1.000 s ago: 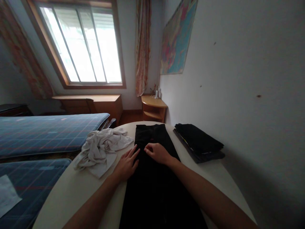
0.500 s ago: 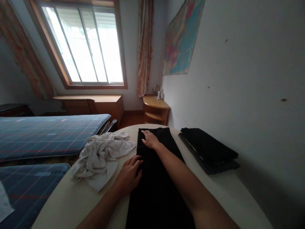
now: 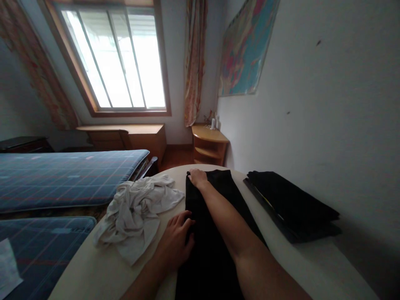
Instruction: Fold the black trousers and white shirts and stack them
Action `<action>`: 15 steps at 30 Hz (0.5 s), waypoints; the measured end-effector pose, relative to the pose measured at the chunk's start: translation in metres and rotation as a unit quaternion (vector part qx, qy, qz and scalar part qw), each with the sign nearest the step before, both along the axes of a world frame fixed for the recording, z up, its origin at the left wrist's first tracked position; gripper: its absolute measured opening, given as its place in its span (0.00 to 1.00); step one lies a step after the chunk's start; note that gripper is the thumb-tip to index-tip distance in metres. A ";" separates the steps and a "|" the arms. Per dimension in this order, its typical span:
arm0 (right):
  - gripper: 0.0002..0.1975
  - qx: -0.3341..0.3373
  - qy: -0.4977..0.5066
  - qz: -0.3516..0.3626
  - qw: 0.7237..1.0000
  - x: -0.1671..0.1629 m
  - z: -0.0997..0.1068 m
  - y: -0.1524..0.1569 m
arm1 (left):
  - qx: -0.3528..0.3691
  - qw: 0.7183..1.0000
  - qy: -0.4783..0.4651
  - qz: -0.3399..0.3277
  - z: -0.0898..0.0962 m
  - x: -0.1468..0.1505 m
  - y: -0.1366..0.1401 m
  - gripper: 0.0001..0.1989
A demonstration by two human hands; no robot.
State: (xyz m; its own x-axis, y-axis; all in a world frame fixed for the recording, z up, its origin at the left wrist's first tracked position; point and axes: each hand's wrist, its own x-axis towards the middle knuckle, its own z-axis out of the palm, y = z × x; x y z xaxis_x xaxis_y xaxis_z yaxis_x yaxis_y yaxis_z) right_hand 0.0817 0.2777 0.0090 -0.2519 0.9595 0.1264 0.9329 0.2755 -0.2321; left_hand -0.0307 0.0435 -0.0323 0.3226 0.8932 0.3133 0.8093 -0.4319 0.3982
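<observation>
Black trousers [image 3: 215, 233], folded into a long strip, lie lengthwise on the round pale table in front of me. My right hand [image 3: 197, 178] reaches over them to the far left corner, its fingers curled round the cloth there; the fingertips are partly hidden. Lower down, my left hand [image 3: 178, 237] rests along the left edge of the trousers with its fingers apart. To the left of both hands lies a crumpled white cloth [image 3: 137, 212]. A stack of folded dark clothes [image 3: 290, 204] sits on the table's right side.
The round table's edge [image 3: 75, 266] curves round the left. Plaid blue mattresses [image 3: 71, 179] lie beyond it. A corner shelf [image 3: 210, 134] with small items stands past the far edge. A white wall [image 3: 328, 137] runs along the right.
My right hand has gone from lying spread near the far edge of the trousers to curling at their far left corner. My left hand has stayed at the left edge. The view has shifted slightly.
</observation>
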 end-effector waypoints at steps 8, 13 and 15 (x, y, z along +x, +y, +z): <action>0.20 0.025 0.056 -0.111 0.992 0.004 0.003 0.026 | -0.022 1.000 0.018 0.001 0.005 0.002 0.001 0.15; 0.19 0.036 0.061 -0.005 0.997 0.006 -0.001 0.016 | -0.018 1.000 0.015 -0.002 -0.003 -0.001 0.002 0.22; 0.18 0.036 0.052 0.068 0.996 0.007 -0.005 0.008 | -0.010 1.000 0.021 -0.006 -0.007 -0.001 0.002 0.29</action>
